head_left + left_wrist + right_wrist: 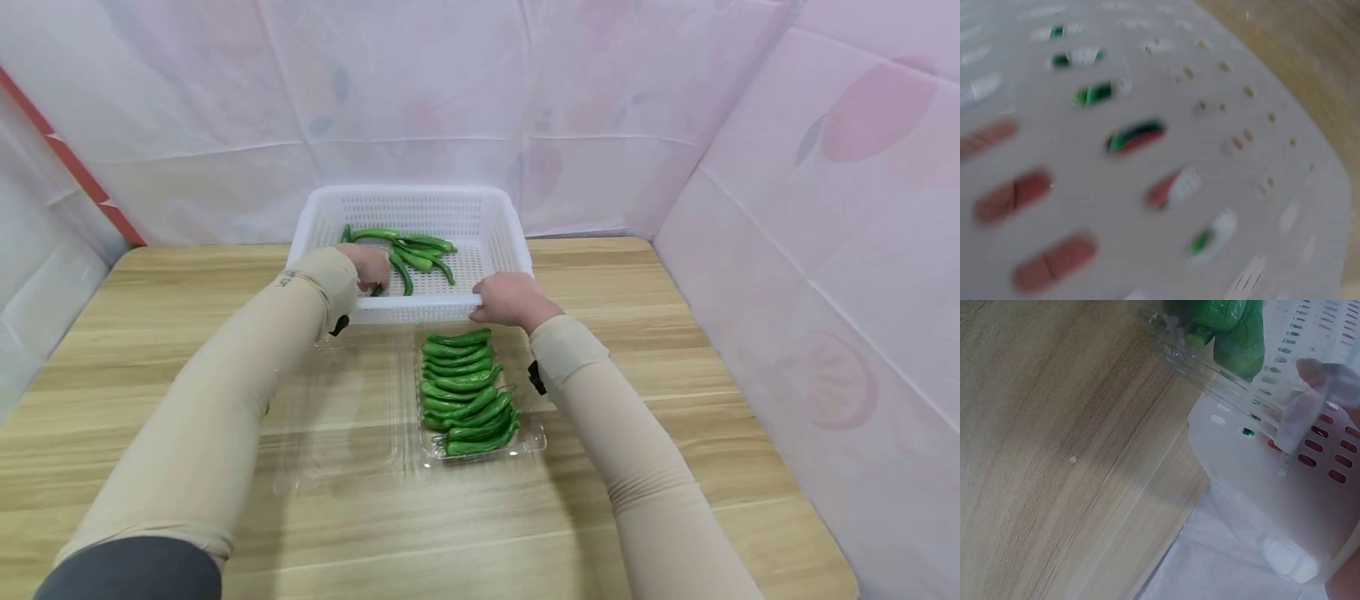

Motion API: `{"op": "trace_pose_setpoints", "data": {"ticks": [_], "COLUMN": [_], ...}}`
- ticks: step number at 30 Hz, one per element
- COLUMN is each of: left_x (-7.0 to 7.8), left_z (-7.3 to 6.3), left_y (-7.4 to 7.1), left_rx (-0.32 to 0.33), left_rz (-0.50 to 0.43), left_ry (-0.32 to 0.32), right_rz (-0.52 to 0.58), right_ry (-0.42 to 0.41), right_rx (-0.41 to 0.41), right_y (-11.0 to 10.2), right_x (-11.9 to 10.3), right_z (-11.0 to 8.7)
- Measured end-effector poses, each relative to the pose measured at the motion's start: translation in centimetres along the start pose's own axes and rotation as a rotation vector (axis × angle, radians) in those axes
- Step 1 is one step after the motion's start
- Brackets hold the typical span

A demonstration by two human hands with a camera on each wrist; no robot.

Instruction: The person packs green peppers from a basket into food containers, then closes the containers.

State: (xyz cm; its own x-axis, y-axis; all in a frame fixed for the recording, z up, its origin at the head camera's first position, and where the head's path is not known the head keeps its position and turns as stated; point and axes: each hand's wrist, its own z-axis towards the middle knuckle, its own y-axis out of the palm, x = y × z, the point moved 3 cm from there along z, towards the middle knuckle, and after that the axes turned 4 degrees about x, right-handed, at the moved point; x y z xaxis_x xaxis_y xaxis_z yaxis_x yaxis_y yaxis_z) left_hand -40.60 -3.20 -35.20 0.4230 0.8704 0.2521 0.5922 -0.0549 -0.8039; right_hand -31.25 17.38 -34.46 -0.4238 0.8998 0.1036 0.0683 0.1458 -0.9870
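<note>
A white perforated plastic basket [427, 312] stands at the back of the table with several green peppers [416, 258] loose inside it. My left hand [371, 267] reaches over its front left wall, fingers bent down around a green pepper whose dark tip shows beneath them. Through the slots in the left wrist view, skin and a green pepper [1138, 132] appear side by side. With fingers curled over the rim, my right hand [510, 298] grips the basket's front right corner. Directly in front, a clear plastic tray [534, 440] holds stacked green peppers [465, 392].
The tray's clear hinged lid [352, 417] lies unfolded to its left on the wooden table [390, 533]. Patterned sheeting [420, 100] hangs close behind the basket and along the right side of the table.
</note>
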Motion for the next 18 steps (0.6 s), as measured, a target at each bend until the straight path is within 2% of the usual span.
{"op": "trace_pose_setpoints", "data": {"ticks": [4, 6, 8, 11, 14, 18], "left_x": [0.4, 0.6, 0.7, 0.8, 0.7, 0.2], "left_z": [-0.3, -0.1, 0.2, 0.5, 0.5, 0.3], "left_y": [-0.2, 0.1, 0.6, 1.1, 1.5, 1.8], "left_rx": [-0.017, -0.03, -0.03, -0.037, -0.034, 0.004], "left_rz": [-0.045, -0.025, 0.015, 0.123, 0.162, 0.105], "left_ry": [-0.001, 0.003, 0.001, -0.015, -0.023, 0.011], "right_rz": [-0.004, 0.0, 0.0, 0.0, 0.005, 0.015], "right_ry": [-0.003, -0.006, -0.011, -0.02, -0.028, -0.034], "right_rx": [-0.001, -0.001, -0.001, 0.002, 0.007, 0.013], "right_y": [-0.1, 0.0, 0.1, 0.1, 0.2, 0.2], "right_x": [0.2, 0.1, 0.1, -0.1, -0.2, -0.4], "right_z": [-0.1, -0.1, -0.1, 0.0, 0.2, 0.3]}}
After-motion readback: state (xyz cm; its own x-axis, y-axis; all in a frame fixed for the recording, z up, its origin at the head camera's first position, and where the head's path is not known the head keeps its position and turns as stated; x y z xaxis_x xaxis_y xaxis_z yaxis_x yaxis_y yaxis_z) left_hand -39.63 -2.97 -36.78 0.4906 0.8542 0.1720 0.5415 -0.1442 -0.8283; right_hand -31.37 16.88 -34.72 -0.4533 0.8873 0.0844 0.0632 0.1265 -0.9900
